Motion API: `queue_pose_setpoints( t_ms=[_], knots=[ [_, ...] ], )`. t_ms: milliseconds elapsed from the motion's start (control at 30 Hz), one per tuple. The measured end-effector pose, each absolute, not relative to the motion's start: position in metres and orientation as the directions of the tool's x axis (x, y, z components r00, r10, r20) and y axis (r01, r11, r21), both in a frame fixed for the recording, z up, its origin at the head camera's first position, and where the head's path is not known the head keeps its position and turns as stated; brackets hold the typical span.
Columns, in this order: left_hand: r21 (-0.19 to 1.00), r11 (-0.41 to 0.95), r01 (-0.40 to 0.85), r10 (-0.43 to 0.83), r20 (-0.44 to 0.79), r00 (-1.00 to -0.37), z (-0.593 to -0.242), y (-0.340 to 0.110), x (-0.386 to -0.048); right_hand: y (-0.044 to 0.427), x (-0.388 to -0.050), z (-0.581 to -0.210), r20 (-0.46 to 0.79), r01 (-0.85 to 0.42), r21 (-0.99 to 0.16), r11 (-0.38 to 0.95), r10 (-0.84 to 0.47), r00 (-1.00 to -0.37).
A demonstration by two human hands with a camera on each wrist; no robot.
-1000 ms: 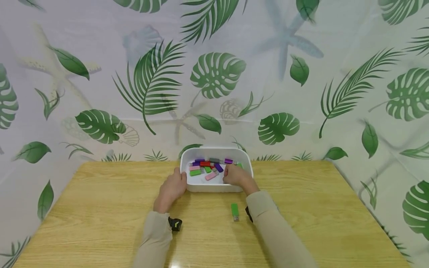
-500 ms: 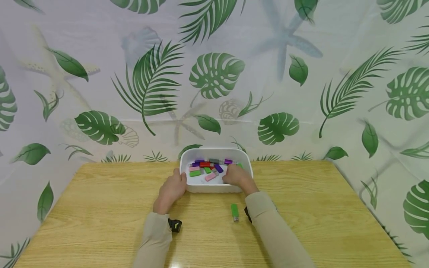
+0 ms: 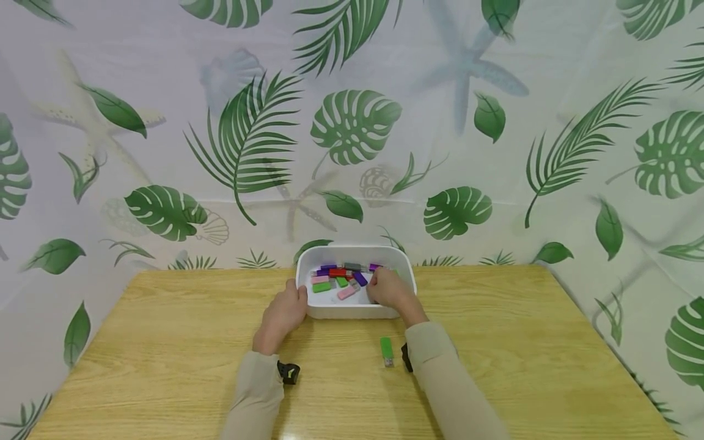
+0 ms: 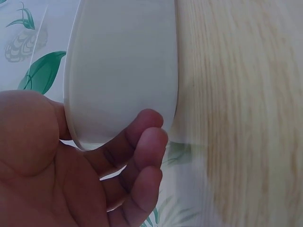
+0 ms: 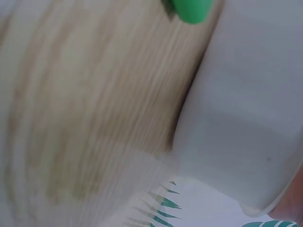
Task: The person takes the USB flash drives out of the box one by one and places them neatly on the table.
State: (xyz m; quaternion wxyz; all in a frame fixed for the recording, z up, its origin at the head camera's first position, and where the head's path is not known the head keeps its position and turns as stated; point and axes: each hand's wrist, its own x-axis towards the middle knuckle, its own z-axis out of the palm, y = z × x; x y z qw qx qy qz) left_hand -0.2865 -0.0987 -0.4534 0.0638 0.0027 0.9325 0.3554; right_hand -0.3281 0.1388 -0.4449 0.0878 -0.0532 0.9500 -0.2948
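Observation:
A white plastic bin (image 3: 352,312) stands at the table's back edge, holding several USB sticks. My left hand (image 3: 283,313) grips the bin's left end; the left wrist view shows the thumb side over the rim and curled fingers (image 4: 150,146) against the outer wall. My right hand (image 3: 392,288) reaches down inside the right part of the bin. Its fingertips are hidden, so whether it pinches a stick cannot be told. Near it lie a pink stick (image 3: 347,293) and a purple stick (image 3: 360,278). In front of the bin, a green USB stick (image 3: 387,349) lies on the table.
Red (image 3: 338,272), grey (image 3: 352,267) and green (image 3: 321,286) sticks lie loosely in the bin's left and middle. Behind the wooden table (image 3: 192,342) hangs a leaf-patterned cloth (image 3: 352,183). The right wrist view mostly shows the bin's outer wall (image 5: 236,113).
My right hand has shifted slightly toward the back inside the bin, covering more of a purple stick there. The left hand keeps its grip, and the green stick stays on the table.

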Motion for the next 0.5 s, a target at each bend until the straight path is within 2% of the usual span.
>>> queue_pose_setpoints(
  t_ms=[300,400,500],
  knots=[
    [0.667,0.744,-0.045,0.049,-0.121,-0.991,-0.4536,-0.0989,-0.2838,0.1359,-0.324,-0.4449,-0.128,-0.02,-0.605,0.796,-0.122,-0.984],
    [0.667,0.744,-0.035,0.05,-0.107,-0.993,-0.4533,-0.0991,-0.2848,0.1363,-0.3232,-0.4446,-0.074,-0.018,-0.682,0.731,-0.093,-0.993],
    [0.666,0.746,-0.018,0.058,-0.093,-0.994,-0.4536,-0.0987,-0.2856,0.1391,-0.3209,-0.4451,0.024,-0.036,-0.795,0.606,-0.027,-0.999]
  ],
)
